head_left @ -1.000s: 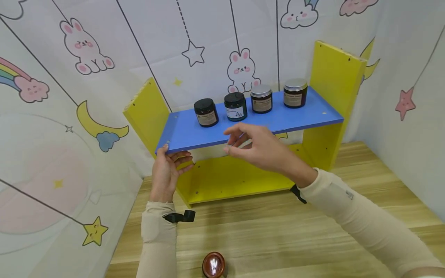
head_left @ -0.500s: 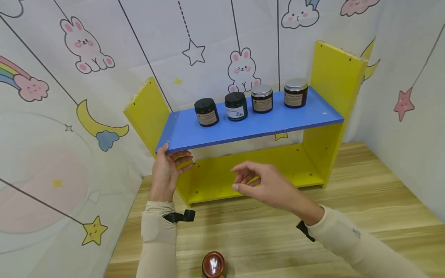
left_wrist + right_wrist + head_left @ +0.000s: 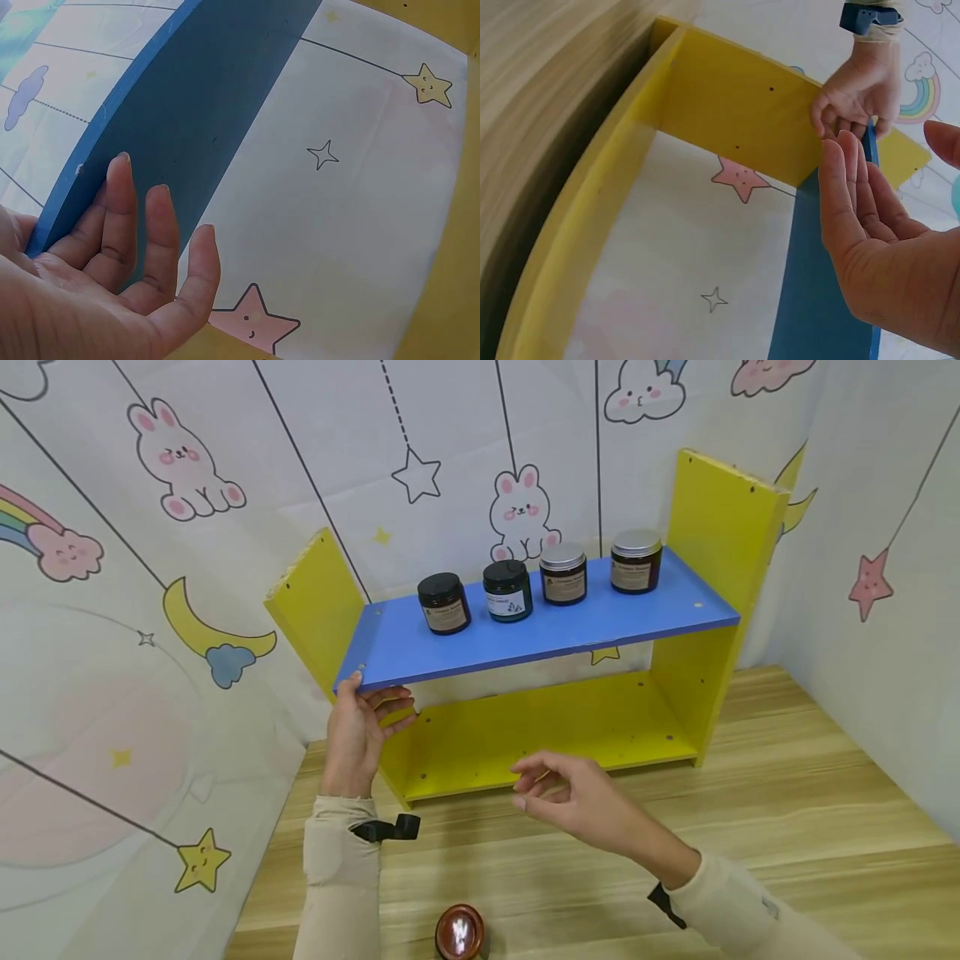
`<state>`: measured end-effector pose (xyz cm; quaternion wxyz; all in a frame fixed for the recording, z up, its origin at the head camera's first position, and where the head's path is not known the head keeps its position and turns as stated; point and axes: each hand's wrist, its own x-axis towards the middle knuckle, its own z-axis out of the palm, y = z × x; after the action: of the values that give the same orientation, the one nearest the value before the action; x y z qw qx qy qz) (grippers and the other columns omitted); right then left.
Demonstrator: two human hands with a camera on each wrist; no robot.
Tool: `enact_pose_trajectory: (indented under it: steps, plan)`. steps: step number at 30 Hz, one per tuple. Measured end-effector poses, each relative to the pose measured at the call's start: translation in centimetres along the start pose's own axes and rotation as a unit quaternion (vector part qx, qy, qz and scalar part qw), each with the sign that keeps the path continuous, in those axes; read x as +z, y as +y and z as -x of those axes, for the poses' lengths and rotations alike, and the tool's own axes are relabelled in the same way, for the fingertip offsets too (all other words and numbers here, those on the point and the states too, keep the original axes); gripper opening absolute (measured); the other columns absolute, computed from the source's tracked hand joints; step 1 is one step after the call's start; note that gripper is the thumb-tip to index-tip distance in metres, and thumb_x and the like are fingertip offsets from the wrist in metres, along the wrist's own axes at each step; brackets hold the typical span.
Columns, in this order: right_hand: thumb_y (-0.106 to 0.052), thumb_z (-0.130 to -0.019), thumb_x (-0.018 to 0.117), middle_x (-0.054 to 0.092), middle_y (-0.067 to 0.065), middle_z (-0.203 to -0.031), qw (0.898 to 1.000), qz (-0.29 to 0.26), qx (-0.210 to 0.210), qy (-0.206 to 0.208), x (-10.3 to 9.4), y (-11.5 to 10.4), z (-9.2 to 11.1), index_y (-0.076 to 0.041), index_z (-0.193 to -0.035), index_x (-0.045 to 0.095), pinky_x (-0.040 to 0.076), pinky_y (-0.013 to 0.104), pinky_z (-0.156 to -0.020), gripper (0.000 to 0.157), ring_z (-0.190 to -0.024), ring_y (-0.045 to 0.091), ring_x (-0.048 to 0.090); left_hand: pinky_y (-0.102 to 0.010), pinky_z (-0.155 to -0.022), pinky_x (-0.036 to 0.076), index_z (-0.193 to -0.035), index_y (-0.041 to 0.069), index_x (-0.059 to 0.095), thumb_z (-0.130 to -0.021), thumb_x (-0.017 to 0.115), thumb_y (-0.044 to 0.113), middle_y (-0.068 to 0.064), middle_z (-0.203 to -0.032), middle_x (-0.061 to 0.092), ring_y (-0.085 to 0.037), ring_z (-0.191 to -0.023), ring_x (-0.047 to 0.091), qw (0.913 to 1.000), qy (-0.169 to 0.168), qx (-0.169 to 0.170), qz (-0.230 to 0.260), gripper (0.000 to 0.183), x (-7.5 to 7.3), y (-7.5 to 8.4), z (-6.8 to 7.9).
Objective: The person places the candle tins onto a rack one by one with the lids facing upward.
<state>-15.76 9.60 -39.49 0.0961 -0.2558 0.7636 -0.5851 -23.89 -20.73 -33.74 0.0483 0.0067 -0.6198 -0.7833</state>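
Note:
My left hand point(image 3: 356, 731) grips the front left corner of the blue shelf board point(image 3: 480, 647), thumb on top and fingers beneath. In the left wrist view, those fingers point(image 3: 120, 202) spread loosely under the board point(image 3: 202, 97). My right hand point(image 3: 573, 797) hovers in front of the yellow bottom board point(image 3: 555, 722), loosely curled and holding nothing. On the blue board stand two jars with black lids, one labelled brown point(image 3: 447, 614) and one labelled white point(image 3: 507, 603). To their right are two silver-lidded jars, a nearer one point(image 3: 564, 585) and a far-right one point(image 3: 636, 575).
A reddish-brown jar point(image 3: 460, 933) stands on the wooden table point(image 3: 570, 893) near the front, partly cut off by the view's edge. Yellow side panels point(image 3: 727, 527) rise above the blue board at both ends. A patterned cloth point(image 3: 450, 410) hangs behind the shelf.
My right hand has drawn back from the blue board, down and slightly right. The left hand keeps its hold on the corner, and the jars have not moved.

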Motion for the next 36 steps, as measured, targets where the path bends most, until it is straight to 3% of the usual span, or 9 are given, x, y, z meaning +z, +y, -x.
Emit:
enact_pose_trajectory:
  steps: [17, 25, 36]
  plan:
    - [-0.033, -0.096, 0.072, 0.066, -0.001, -0.119, 0.999, 0.009, 0.023, -0.024, 1.1, 1.8, 1.0, -0.021, -0.135, 0.061, 0.056, 0.027, -0.087, 0.042, -0.104, 0.018, 0.066, -0.044, -0.087, 0.056, -0.142, 0.007, 0.049, -0.110, 0.025, 0.041, 0.000, -0.088, 0.072, -0.021, -0.086, 0.068, 1.0000, 0.009, 0.002, 0.000, 0.052, 0.0, 0.0, 0.0]
    - [-0.033, -0.095, 0.073, 0.066, 0.000, -0.118, 0.999, 0.005, 0.021, -0.032, 1.6, 2.7, 1.2, -0.019, -0.133, 0.063, 0.056, 0.028, -0.088, 0.041, -0.105, 0.019, 0.066, -0.050, -0.094, 0.053, -0.144, 0.008, 0.047, -0.110, 0.025, 0.041, 0.001, -0.088, 0.072, -0.021, -0.088, 0.067, 1.0000, 0.004, -0.001, -0.005, 0.053, 0.0, 0.1, 0.0]
    - [-0.033, -0.093, 0.075, 0.067, -0.005, -0.122, 0.998, -0.001, 0.025, -0.066, 3.5, 4.9, 1.4, -0.022, -0.134, 0.061, 0.055, 0.039, -0.093, 0.045, -0.110, 0.016, 0.064, -0.048, -0.093, 0.054, -0.150, 0.009, 0.038, -0.110, 0.024, 0.040, 0.001, -0.089, 0.072, -0.021, -0.088, 0.067, 1.0000, 0.001, -0.002, -0.007, 0.052, 0.1, 0.2, 0.0]
